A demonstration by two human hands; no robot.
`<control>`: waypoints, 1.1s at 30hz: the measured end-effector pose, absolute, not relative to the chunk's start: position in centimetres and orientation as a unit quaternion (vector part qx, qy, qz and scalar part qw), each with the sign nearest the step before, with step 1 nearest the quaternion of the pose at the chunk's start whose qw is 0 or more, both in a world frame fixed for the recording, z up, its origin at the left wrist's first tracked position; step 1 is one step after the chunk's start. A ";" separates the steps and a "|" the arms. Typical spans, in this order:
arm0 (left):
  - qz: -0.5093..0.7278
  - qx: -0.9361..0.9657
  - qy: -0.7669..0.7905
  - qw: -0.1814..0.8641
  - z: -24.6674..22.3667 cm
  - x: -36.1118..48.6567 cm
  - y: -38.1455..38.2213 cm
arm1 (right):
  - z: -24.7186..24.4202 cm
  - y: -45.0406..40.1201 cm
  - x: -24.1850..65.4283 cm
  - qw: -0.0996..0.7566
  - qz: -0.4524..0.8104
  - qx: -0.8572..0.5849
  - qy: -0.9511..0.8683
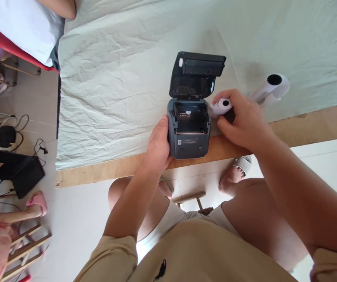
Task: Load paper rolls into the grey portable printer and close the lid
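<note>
A dark grey label printer (pixel 189 147) sits near the front edge of the table, its lid (pixel 193 84) swung up and its paper bay exposed. Along the printer's left side, my left hand (pixel 159 147) grips the casing, some of its fingers hidden beneath or behind it. My right hand (pixel 244 121) is closed around a small white paper roll (pixel 222 105) just to the right of the printer, thumb and fingers on either side. Behind that hand lies a longer white roll (pixel 269 89) with a dark hollow core and a loose outer edge; my hand covers part of it.
A pale green cloth (pixel 112 86) covers the table, and a bare wooden edge (pixel 312 127) runs along the front. Another person's arm (pixel 64 7) rests at the far left corner. On the left floor are cables, a black folded object (pixel 24 172) and wooden stools (pixel 27 250).
</note>
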State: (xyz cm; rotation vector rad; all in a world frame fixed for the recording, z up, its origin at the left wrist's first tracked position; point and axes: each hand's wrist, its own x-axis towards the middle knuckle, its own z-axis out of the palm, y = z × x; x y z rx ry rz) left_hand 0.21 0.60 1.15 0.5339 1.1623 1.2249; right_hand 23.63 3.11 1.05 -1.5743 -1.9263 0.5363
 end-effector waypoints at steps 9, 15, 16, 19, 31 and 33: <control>0.539 0.217 0.516 0.629 1.7 0.5 0.6 | -1.0 2.9 25.1 0.306 0.150 -0.571 -0.747; 0.538 0.208 0.513 0.636 1.5 0.3 0.7 | -1.3 2.9 25.3 0.328 0.126 -0.562 -0.749; 0.538 0.210 0.512 0.636 1.5 0.3 0.7 | -1.4 2.9 25.3 0.330 0.124 -0.559 -0.751; 0.538 0.217 0.514 0.632 1.4 0.2 0.7 | -1.6 3.0 25.6 0.337 0.119 -0.561 -0.746; 0.530 0.190 0.525 0.639 1.5 0.3 0.6 | -2.3 3.3 25.4 0.379 0.085 -0.530 -0.754; 0.524 0.192 0.522 0.645 1.4 0.3 0.6 | -2.1 3.4 25.7 0.392 0.085 -0.525 -0.751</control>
